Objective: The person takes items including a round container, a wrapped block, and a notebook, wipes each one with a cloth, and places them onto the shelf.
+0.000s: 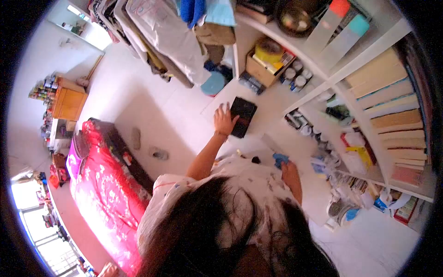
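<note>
My left hand (pixel 224 121) is stretched forward over a pale surface, its fingers spread. Its thumb side meets the left edge of a flat, dark, rectangular object (pixel 243 116), perhaps a box or a book; I cannot tell which. Nearer my body on the right, my right hand (pixel 290 171) is closed around a crumpled blue cloth (pixel 279 159). Part of the cloth sticks out past the fingers. A small black item (pixel 255 159) lies between my arms, close to my shirt.
White shelves (pixel 323 87) at the right hold books (pixel 392 111), jars and a cardboard box (pixel 261 69). Clothes (pixel 161 41) hang ahead. A bed with a red cover (pixel 106 184) stands at the left, with slippers (pixel 158 153) on the floor beside it. Clutter (pixel 344 210) sits low at the right.
</note>
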The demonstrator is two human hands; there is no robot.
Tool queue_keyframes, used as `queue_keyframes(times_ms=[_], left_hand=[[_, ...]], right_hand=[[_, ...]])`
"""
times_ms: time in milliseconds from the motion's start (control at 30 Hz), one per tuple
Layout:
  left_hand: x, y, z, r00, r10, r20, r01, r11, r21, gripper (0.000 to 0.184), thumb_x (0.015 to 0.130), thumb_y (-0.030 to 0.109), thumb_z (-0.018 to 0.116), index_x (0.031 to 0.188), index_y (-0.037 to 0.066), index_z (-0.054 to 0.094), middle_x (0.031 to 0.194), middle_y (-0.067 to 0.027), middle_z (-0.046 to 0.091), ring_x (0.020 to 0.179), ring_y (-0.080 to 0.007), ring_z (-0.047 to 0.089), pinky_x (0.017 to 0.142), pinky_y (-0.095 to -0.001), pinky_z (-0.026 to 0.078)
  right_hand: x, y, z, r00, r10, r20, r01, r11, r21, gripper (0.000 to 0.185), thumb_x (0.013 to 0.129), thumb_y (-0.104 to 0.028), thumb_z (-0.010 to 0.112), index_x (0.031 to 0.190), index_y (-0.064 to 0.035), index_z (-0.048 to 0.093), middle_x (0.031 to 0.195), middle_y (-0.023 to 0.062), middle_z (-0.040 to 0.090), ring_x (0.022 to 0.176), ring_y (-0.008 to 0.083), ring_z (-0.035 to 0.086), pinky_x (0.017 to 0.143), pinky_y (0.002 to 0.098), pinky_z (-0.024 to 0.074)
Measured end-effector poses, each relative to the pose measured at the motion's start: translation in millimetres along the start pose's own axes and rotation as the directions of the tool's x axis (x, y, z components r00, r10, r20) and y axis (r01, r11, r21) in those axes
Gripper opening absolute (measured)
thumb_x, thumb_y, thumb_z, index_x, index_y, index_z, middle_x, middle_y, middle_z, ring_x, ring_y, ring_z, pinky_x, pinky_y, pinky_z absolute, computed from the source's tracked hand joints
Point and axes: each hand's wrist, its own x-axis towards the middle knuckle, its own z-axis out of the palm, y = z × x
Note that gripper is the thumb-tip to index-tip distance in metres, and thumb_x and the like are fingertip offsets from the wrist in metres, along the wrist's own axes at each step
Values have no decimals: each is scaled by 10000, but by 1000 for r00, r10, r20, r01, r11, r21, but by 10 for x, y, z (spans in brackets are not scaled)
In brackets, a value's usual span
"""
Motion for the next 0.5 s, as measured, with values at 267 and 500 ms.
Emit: queue_keyframes(times_ms=[267, 500], left_hand=[[-309, 163, 237, 919, 386, 86, -395, 903, 171, 772, 763, 566, 531, 1335, 75, 367, 1433, -198, 209, 1321, -378, 181, 1029, -583, 158], [110, 1354, -2163, 770, 504, -391, -622, 729, -286, 173, 772, 144, 620, 925, 65, 605, 606, -61, 584, 512, -212, 584, 480, -317, 460]], right_hand=[[143, 97, 117, 930, -292, -224, 300, 954, 1, 355, 895, -249, 460, 711, 54, 460, 625, 249, 456, 581, 380, 455, 570, 458, 371], [134, -150, -128, 985, -131, -114, 131, 991, -12, 382, 894, -302, 426, 896, 52, 570, 896, 278, 575, 858, 425, 544, 781, 486, 430]])
